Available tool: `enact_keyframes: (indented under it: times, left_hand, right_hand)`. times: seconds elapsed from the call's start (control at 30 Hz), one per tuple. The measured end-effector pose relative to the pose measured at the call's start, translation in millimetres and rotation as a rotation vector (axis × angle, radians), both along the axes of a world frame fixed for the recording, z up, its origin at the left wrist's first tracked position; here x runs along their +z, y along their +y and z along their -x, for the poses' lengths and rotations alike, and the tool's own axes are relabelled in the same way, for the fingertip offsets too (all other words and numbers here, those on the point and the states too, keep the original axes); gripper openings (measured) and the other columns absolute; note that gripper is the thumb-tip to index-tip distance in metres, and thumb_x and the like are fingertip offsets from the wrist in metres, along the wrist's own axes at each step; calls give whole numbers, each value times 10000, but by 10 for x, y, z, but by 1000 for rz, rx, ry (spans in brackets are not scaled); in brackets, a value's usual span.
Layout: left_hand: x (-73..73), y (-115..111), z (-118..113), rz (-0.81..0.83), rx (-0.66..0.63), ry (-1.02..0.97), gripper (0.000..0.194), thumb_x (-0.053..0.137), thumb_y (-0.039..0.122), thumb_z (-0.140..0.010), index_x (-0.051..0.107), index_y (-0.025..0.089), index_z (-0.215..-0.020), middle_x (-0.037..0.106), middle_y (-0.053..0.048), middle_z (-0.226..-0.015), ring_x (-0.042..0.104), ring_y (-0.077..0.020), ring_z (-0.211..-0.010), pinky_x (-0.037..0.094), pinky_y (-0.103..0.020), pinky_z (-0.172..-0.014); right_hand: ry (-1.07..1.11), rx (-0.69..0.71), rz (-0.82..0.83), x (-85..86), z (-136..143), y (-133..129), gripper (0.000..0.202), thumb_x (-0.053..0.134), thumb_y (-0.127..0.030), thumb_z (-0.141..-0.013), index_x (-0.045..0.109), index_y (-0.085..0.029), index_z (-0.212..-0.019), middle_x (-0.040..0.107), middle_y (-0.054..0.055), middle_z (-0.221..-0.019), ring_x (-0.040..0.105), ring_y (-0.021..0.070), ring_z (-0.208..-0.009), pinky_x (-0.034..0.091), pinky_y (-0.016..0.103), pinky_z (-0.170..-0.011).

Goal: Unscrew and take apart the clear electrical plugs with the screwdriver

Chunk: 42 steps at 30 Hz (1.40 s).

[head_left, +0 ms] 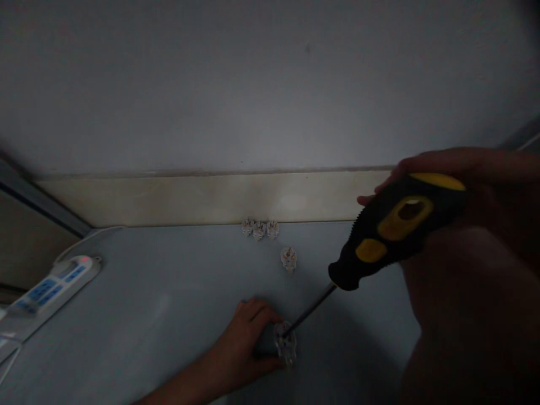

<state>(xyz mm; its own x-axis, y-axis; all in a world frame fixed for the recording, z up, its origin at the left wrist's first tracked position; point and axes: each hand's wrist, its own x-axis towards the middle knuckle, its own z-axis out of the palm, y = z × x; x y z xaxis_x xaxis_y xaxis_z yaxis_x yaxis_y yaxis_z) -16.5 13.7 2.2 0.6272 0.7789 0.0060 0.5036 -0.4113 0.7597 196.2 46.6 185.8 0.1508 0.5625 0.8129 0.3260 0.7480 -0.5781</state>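
Note:
My left hand [242, 351] lies low on the grey-blue tabletop, its thumb and fingers closed on the sides of a clear plastic electrical plug [288, 351]. A screwdriver [367, 242] with a black and yellow handle is in my right hand [476, 225], fingers wrapped round the handle. Its shaft slants down to the left and the tip meets the upper part of the plug. Whether the tip sits in a screw is too small to tell. Just beyond lies another clear plug [289, 259], prongs showing, touched by neither hand.
Several more clear plugs, one of them a plug [272, 229] at the right end, stand in a row against the wall's tile skirting [202, 199]. A white power strip [54, 289] with blue sockets, a lit red switch and a cable lies at the left.

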Motion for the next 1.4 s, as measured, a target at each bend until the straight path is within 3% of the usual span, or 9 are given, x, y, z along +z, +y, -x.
enact_keyframes:
  times: [0.1, 0.27, 0.5, 0.67, 0.83, 0.93, 1.07, 1.23, 1.4]
  left_hand:
    - [-32, 1, 3, -13, -1, -6, 555, 861, 183, -684, 572, 243, -1154, 626, -56, -1160, 555, -281, -1078, 417, -411, -941]
    - [-36, -19, 10, -15, -5, -7, 567, 859, 167, -680, 569, 237, -1162, 629, -63, -1161, 560, -287, -1075, 420, -420, -933]
    - [-42, -18, 11, -23, -2, -14, 547, 849, 157, -690, 570, 238, -1153, 630, -59, -1156, 561, -282, -1075, 418, -418, -932]
    - [-19, -20, 16, -22, -7, -7, 565, 863, 138, -677, 570, 216, -1154, 628, -65, -1144, 560, -283, -1074, 413, -423, -936]
    - [-21, -19, 15, -30, -7, -21, 571, 872, 155, -682, 569, 227, -1161, 626, -63, -1159, 561, -278, -1077, 417, -412, -935]
    - [-31, -18, 14, -36, -10, -25, 563, 865, 164, -692, 565, 224, -1166, 626, -66, -1156, 562, -279, -1072, 418, -418, -935]
    - [-25, -15, 10, -24, -9, -9, 558, 856, 145, -686, 572, 216, -1160, 624, -73, -1159, 556, -287, -1080, 420, -423, -935]
    - [8, -20, 2, -14, -6, -18, 552, 861, 155, -688, 573, 217, -1155, 624, -73, -1163, 555, -289, -1086, 416, -430, -940]
    - [25, -13, -4, -7, -12, -23, 547, 851, 144, -692, 571, 220, -1156, 627, -73, -1148, 561, -287, -1074, 422, -426, -929]
  right_hand:
    - [3, -53, 121, 31, 85, -90, 398, 752, -192, -728, 696, -373, -1079, 609, 5, -1030, 609, 193, -890, 552, 338, -744]
    - [68, 79, 64, -31, 48, -64, 338, 577, -389, -840, 686, -305, -1149, 664, 45, -980, 656, 249, -887, 556, 378, -681]
    - [65, -75, 177, 24, 190, -153, 356, 752, -227, -746, 655, -359, -1061, 606, -20, -1055, 609, 174, -972, 558, 307, -803]
    - [116, -11, 168, 23, 61, -63, 343, 667, -241, -737, 724, -302, -1069, 634, 29, -914, 586, 172, -722, 446, 316, -504]
    - [191, 131, 223, 32, 48, -82, 431, 495, -100, -783, 663, -278, -1137, 683, 30, -997, 656, 205, -875, 537, 331, -580]
    - [123, 76, 225, 37, 120, -132, 310, 631, -194, -806, 634, -321, -1088, 652, 16, -1044, 625, 188, -864, 541, 307, -577]
    - [-50, 128, 236, 27, 108, -122, 512, 770, -194, -720, 590, -385, -1160, 576, -15, -983, 590, 154, -842, 551, 257, -601]
    - [-171, 241, 256, 59, 14, -108, 535, 608, -181, -832, 544, -463, -1282, 604, -39, -1143, 616, 191, -999, 560, 266, -576]
    - [-239, 307, 81, 111, 24, -170, 747, 505, 3, -802, 505, -614, -1223, 468, -225, -1392, 582, 179, -1132, 585, 277, -682]
